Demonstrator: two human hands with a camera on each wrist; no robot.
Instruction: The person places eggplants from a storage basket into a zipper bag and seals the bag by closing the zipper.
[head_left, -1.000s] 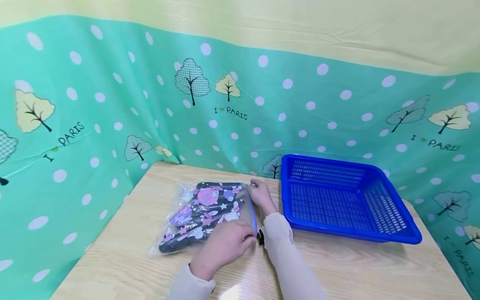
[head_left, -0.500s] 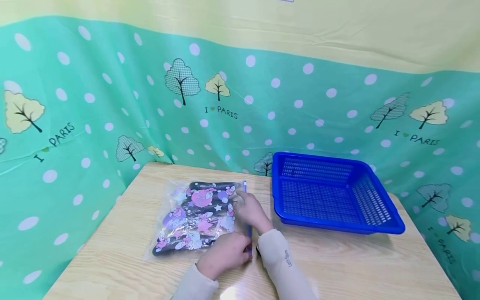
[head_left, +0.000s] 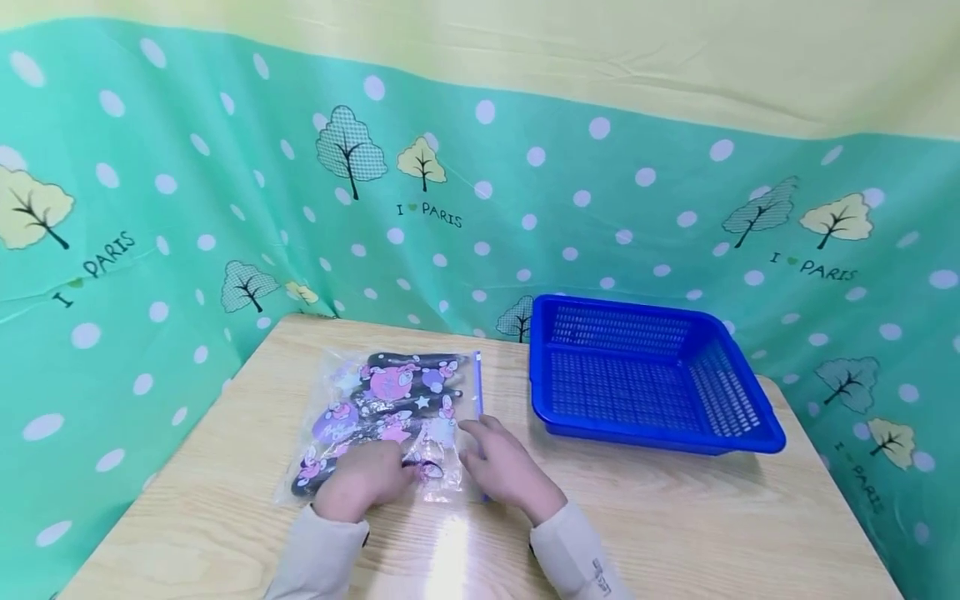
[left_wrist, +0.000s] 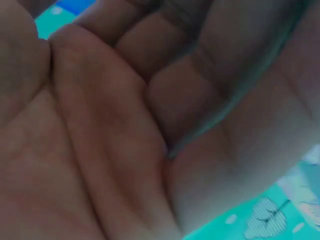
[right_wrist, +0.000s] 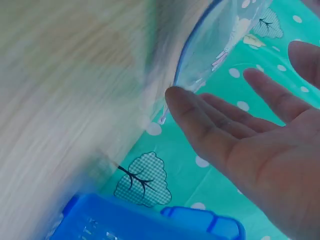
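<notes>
A clear zip bag (head_left: 468, 408) with cartoon prints and a purple slider strip (head_left: 477, 375) lies flat on the table. Several long, dark, rounded things (head_left: 408, 360) show through its plastic. My left hand (head_left: 363, 479) rests on the bag's near part with its fingers bent and relaxed; in the left wrist view the palm (left_wrist: 110, 120) fills most of the picture. Beside the strip, at the bag's right edge, is my right hand (head_left: 510, 471), its fingers extended. The right wrist view has those fingertips (right_wrist: 177, 97) right at the bag's edge.
To the right on the wooden table (head_left: 675, 517) stands a blue plastic basket (head_left: 630, 440) with perforated walls. A green and yellow curtain (head_left: 570, 208) printed with trees and dots hangs behind the table and down both sides.
The left hand has moved left from the strip onto the bag. The right hand has come nearer along the strip from its far end. The bag lies flatter, with its strip uncovered.
</notes>
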